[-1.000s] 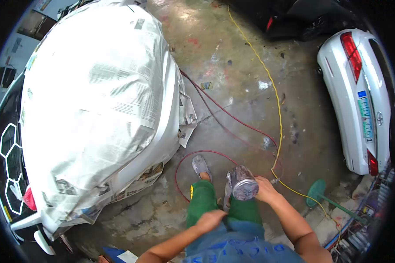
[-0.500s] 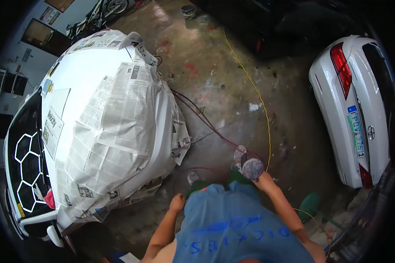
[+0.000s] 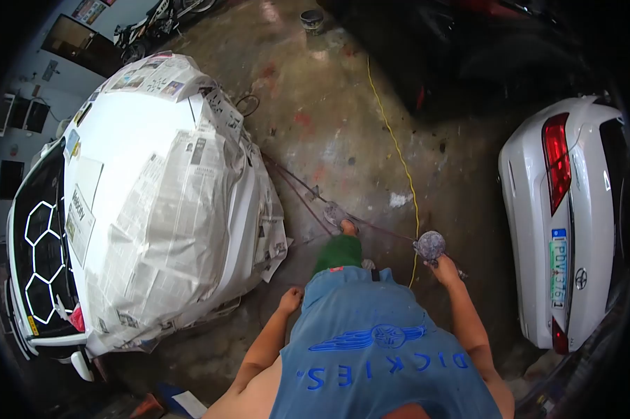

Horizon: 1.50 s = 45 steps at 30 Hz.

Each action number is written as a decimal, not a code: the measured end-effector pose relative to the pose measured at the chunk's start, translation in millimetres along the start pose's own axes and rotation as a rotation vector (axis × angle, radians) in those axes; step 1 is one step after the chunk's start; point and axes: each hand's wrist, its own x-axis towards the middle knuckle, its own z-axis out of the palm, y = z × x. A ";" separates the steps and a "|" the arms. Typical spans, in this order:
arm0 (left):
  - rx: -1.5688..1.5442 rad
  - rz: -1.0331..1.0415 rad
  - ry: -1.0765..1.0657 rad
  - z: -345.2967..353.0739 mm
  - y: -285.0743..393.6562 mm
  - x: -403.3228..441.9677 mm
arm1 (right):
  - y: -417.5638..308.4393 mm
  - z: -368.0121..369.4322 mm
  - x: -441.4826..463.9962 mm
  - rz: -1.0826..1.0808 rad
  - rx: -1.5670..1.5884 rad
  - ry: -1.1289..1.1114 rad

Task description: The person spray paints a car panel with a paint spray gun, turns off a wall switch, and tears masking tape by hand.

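My right hand [image 3: 446, 269] grips a spray gun [image 3: 430, 246], its round, paint-speckled cup seen from above. A dark red hose [image 3: 383, 231] runs across the floor and up to the gun. My left hand [image 3: 291, 299] hangs beside my blue shirt, fingers curled, with nothing visible in it. Left of me is a white car [image 3: 129, 133], its front draped in newspaper sheets [image 3: 196, 202]. Neither hand touches the car. My forward foot [image 3: 346, 227] is beside the hoses.
A yellow cord [image 3: 400, 153] crosses the stained concrete floor ahead. On the right stands another white car [image 3: 535, 209], rear end towards me. A dark bucket [image 3: 312, 21] is at the far end, near a motorcycle [image 3: 154, 28]. A dark vehicle [image 3: 468, 63] fills the upper right.
I have stepped forward with one leg. My right hand has moved the spray gun forward and to the right, away from my body. My left hand still hangs curled.
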 end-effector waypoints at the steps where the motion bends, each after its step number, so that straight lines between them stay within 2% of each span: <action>1: 0.012 -0.009 0.023 -5.8 9.8 8.8 | 3.4 -0.7 14.7 -0.006 0.015 0.025; 2: 0.021 -0.015 0.049 -12.5 20.5 16.2 | 12.5 1.8 31.2 -0.016 0.029 0.054; 4: 0.102 -0.013 0.022 -18.4 18.1 59.4 | 28.0 7.2 64.2 0.146 0.012 -0.022; 5: 0.113 -0.018 0.038 -27.8 31.6 73.1 | 32.2 6.7 76.3 0.132 0.064 -0.031; 7: 0.138 -0.047 0.061 -47.1 59.3 92.4 | 36.2 8.1 99.7 0.248 0.040 -0.049; 8: 0.203 0.023 0.032 -60.8 78.3 103.6 | 33.9 6.4 113.2 0.317 0.067 -0.085; 10: 0.334 0.174 -0.002 -98.5 129.0 139.4 | 37.9 8.5 142.1 0.276 0.080 -0.056; 13: 0.375 0.165 0.009 -154.8 213.8 206.5 | 33.7 2.5 178.3 0.326 0.139 -0.015; 15: 0.426 0.252 0.016 -202.8 286.0 249.2 | 19.3 -4.8 201.2 0.320 0.236 -0.040; 17: 0.235 0.410 0.214 -248.5 355.0 277.1 | 27.3 0.7 235.6 0.146 0.304 0.024; 19: 0.048 0.420 0.272 -295.6 433.2 300.6 | 69.8 22.9 290.5 0.121 0.544 -0.124; 20: -0.046 0.427 0.294 -317.3 461.4 310.7 | 61.8 12.1 321.4 0.115 0.577 -0.164; 23: -0.065 0.440 0.366 -371.3 522.1 336.7 | 18.7 -29.7 446.9 0.161 0.516 -0.210; 24: -0.098 0.369 0.357 -385.3 537.0 344.7 | -1.7 -47.7 486.5 0.176 0.488 -0.213; 25: -0.120 0.294 0.341 -393.7 534.3 352.2 | -24.0 -65.6 523.2 0.187 0.473 -0.214; 27: -0.056 0.290 0.378 -391.1 500.1 408.0 | -61.7 -95.9 592.0 0.188 0.456 -0.211; 29: 0.002 0.203 0.318 -396.7 480.8 432.2 | -90.1 -119.9 660.2 0.165 0.453 -0.219; 31: 0.119 0.287 0.422 -393.3 460.3 433.0 | -111.8 -128.0 728.0 0.132 0.463 -0.250; 32: 0.424 0.411 0.230 -400.0 445.3 445.7 | -119.7 -126.6 760.7 0.119 0.477 -0.265; 33: 0.611 0.506 0.268 -398.5 446.5 440.2 | -132.0 -126.6 794.7 0.104 0.477 -0.271; 34: 0.579 0.392 0.182 -395.9 450.8 440.2 | -152.6 -131.8 827.4 0.103 0.467 -0.266; 35: 0.792 0.396 -0.054 -401.0 456.2 451.1 | -194.6 -148.2 856.0 0.094 0.414 -0.230; 37: 0.434 0.192 -0.029 -413.5 467.1 477.0 | -266.9 -171.0 914.8 0.083 0.311 -0.159; 38: 0.300 0.108 -0.003 -426.2 477.3 489.3 | -287.5 -168.6 948.1 0.208 0.407 -0.238; 39: 0.216 0.068 0.020 -443.1 487.5 504.5 | -313.5 -171.7 965.6 0.141 0.449 -0.189; 41: 0.137 0.043 0.067 -489.9 513.6 536.9 | -362.6 -179.5 1004.4 0.002 0.538 -0.081; 42: 0.126 0.055 0.085 -514.4 527.3 551.1 | -349.3 -172.4 1049.1 0.257 0.454 -0.360; 45: 0.089 0.112 0.180 -586.2 562.8 600.3 | -422.8 -190.4 1088.1 0.171 0.495 -0.281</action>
